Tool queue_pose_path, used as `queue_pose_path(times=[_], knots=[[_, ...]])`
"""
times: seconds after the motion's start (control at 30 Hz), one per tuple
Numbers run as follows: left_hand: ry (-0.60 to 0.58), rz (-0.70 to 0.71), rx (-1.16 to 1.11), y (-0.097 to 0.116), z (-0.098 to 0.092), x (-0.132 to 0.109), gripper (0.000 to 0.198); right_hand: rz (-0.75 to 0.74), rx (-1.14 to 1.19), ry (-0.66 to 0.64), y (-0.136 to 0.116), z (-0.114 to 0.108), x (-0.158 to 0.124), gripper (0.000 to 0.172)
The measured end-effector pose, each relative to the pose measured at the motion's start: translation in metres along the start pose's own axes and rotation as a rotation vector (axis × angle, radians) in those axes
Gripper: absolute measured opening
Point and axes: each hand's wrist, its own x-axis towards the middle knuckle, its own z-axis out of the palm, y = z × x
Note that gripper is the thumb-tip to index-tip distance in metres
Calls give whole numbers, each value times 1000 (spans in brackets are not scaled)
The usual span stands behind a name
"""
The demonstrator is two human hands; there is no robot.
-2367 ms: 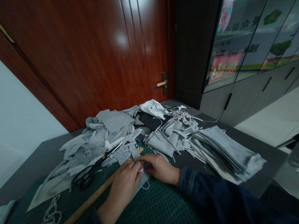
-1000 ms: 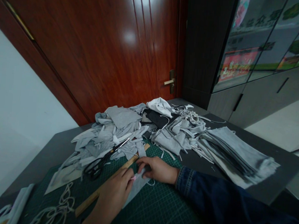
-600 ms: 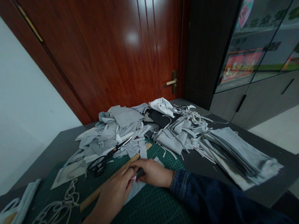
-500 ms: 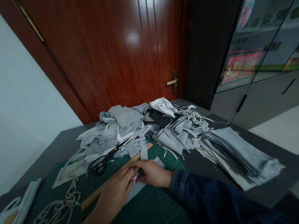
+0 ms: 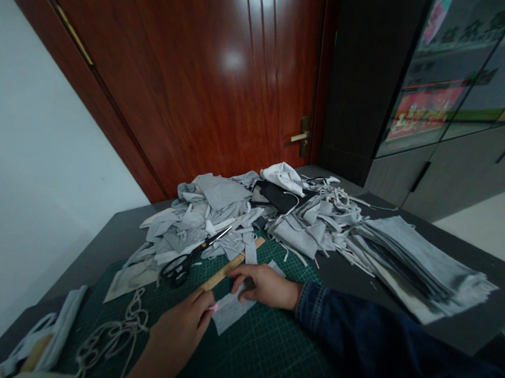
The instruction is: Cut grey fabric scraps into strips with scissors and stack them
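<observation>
My left hand (image 5: 179, 335) pinches a small pink thing (image 5: 214, 307), tip against the near edge of a grey fabric piece (image 5: 231, 310) on the green cutting mat (image 5: 259, 355). Its fingers are closed. My right hand (image 5: 264, 285), in a dark denim sleeve, lies with fingers flat on the far part of the same piece, pressing it down. A wooden ruler (image 5: 231, 264) runs slantwise just left of both hands. Black scissors (image 5: 186, 262) lie beyond the ruler.
A heap of grey and white fabric scraps (image 5: 234, 210) covers the far table. A stack of cut grey pieces (image 5: 419, 267) lies to the right. White cord (image 5: 110, 334) and a bundle of strips (image 5: 42, 341) sit near left. A wooden door (image 5: 199, 83) stands behind.
My left hand has drawn back toward me along the fabric with the pink thing. My right hand stays pressed on the piece. The camera has shifted a little left.
</observation>
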Motion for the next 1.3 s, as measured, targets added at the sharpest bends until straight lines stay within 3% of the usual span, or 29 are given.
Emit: queue_pose_path(times=[0.23, 0.37, 0.47, 0.57, 0.67, 0.8, 0.9, 1.1, 1.2, 1.3], knots=[[5, -1, -24, -13, 0, -5, 19, 6, -2, -1, 3, 0, -1, 66], [-53, -14, -202, -28, -10, -7, 16, -8, -43, 5, 1, -1, -1, 64], [-80, 8, -282, -42, -16, -4, 20, -126, -120, 16, -9, -4, -5, 55], [41, -33, -251, -53, -14, 2, 25, -266, -291, 47, -25, -5, -17, 39], [172, -107, -199, -61, -4, 8, 29, -254, -480, 22, -33, -1, -33, 27], [160, -91, -187, -62, 7, 11, 21, -219, -585, -30, -28, 6, -52, 35], [167, -103, -147, -59, 3, 13, 20, -214, -556, -48, -21, 5, -56, 38], [319, -174, -13, -67, -11, 34, 30, -267, -432, -78, -14, -13, -42, 45], [322, -167, 47, -79, -13, 46, 40, -310, -440, -89, -11, -23, -35, 46], [284, -157, 70, -88, -14, 53, 43, -286, -458, 26, -9, -33, -36, 44]])
